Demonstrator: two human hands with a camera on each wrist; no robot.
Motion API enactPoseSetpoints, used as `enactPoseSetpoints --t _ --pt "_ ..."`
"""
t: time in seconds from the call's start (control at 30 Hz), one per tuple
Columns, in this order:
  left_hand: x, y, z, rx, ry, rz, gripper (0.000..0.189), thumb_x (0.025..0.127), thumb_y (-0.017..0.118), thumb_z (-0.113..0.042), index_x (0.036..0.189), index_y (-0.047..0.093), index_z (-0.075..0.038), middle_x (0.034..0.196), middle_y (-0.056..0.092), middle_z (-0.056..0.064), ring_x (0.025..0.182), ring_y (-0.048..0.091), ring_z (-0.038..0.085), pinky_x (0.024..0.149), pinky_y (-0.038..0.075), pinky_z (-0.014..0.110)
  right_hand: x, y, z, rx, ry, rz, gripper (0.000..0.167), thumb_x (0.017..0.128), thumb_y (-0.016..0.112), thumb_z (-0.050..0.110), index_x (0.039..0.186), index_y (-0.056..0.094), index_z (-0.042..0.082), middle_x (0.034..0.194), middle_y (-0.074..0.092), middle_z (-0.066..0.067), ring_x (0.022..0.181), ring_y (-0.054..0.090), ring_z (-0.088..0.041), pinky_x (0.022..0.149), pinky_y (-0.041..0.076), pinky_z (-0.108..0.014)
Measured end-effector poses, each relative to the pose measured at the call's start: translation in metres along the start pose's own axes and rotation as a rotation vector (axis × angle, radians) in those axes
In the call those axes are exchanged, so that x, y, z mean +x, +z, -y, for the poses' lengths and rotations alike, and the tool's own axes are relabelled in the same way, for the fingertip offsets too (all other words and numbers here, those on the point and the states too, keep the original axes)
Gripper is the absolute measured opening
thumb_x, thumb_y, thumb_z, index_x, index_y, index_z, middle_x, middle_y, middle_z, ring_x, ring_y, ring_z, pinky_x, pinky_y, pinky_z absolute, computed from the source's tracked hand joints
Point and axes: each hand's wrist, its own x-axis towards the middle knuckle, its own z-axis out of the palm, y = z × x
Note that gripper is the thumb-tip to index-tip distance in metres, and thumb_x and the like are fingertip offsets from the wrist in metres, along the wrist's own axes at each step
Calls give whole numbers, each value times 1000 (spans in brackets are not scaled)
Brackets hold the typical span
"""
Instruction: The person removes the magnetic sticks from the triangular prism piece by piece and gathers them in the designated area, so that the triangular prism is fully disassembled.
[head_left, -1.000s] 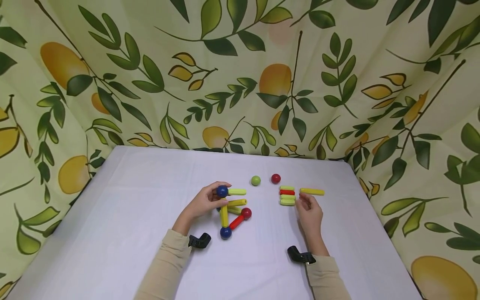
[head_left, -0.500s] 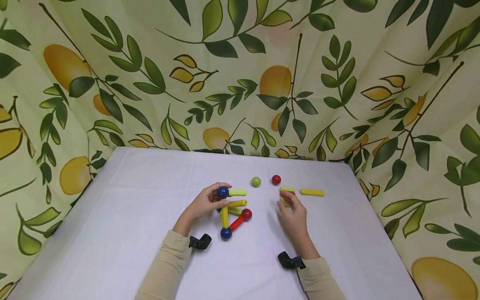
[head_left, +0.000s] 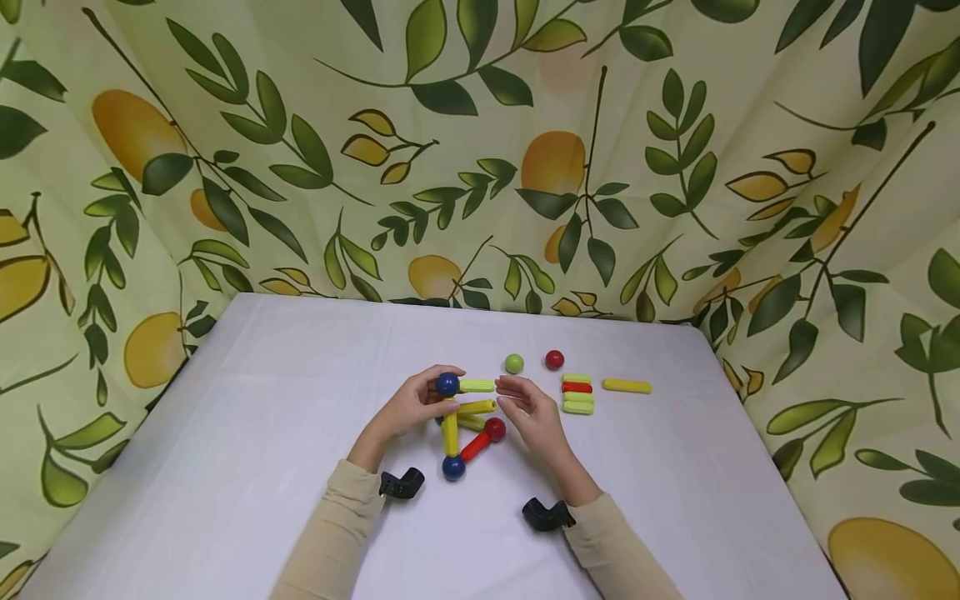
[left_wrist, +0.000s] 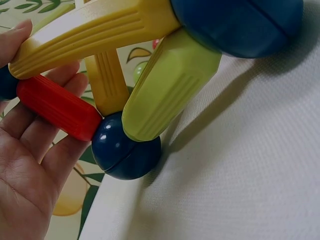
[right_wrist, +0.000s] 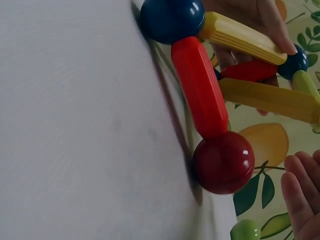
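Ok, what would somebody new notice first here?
Probably the fruit-and-leaf fabric behind the white tablecloth. Then the colorful ball-and-rod frame near the middle, its top held in the left hand, with the right hand beside it. Farther back, a loose green ball and red ball might pop out.

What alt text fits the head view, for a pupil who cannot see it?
A person's left hand grips a model of coloured rods and balls on a white-covered table, the right hand close beside it. Nearby lie a green ball, a red ball and five loose rods, with a leaf-patterned cloth behind.
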Motion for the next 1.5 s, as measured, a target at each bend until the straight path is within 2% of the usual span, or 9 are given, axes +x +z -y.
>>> enactPoseSetpoints --t 0.13,0.27,0.63,0.87,1.03,1.1,1.2,1.4,1.5 --pt "1 0 1 -16 8 -2 49 87 63 2 132 44 9 122 56 31 107 54 51 84 49 17 3 4 27 -4 -15 21 35 92 61 8 124 55 -4 123 61 -20 110 61 -32 93 51 -34" --pt "1 0 2 -15 11 -6 49 88 63 2 132 44 9 121 56 29 108 53 52 84 49 17 6 7 39 -13 -22 33 35 90 62 6 122 55 -6 121 61 -22 107 62 -32 93 51 -37" --pt "0 1 3 -27 15 -6 46 87 63 2 131 47 5 120 56 28 108 53 52 85 50 16 6 17 41 -38 20 -47 26 88 65 6 111 60 -4 110 65 -18 98 65 -29 89 54 -36" --pt "1 0 3 -33 43 6 47 88 63 3 131 45 8 121 56 29 107 52 54 84 50 16 4 22 43 -53 -17 -131 25 86 68 5 108 63 -3 105 67 -17 92 67 -28 85 55 -36" --pt "5 -1 22 -44 57 16 47 88 61 4 132 45 6 122 57 32 112 53 51 87 50 18 3 23 44 -60 -46 -211 24 84 69 2 106 62 -7 102 66 -21 90 67 -30 83 56 -37" --pt "7 -2 30 -49 64 22 47 88 61 4 132 44 5 122 57 32 113 54 50 88 51 19 4 20 43 -30 -37 -265 25 84 69 0 105 61 -11 100 65 -23 89 65 -31 82 56 -35" --pt "8 -3 33 -50 78 24 46 89 62 1 131 44 5 120 60 30 111 55 49 88 52 21 6 10 42 22 -9 -326 27 82 69 -2 105 60 -14 99 64 -25 89 64 -32 80 56 -27" --pt "7 -4 33 -58 91 29 50 88 65 -3 131 42 9 119 59 31 110 55 51 87 52 21 1 -17 33 20 40 -302 27 83 68 -4 108 61 -12 106 63 -24 95 64 -33 79 53 -16" --pt "7 -4 33 -59 96 32 50 88 65 -4 131 42 9 119 59 31 110 55 51 87 52 20 -5 -33 18 27 51 -311 27 82 69 -4 108 61 -10 108 63 -24 95 65 -26 78 53 -13"
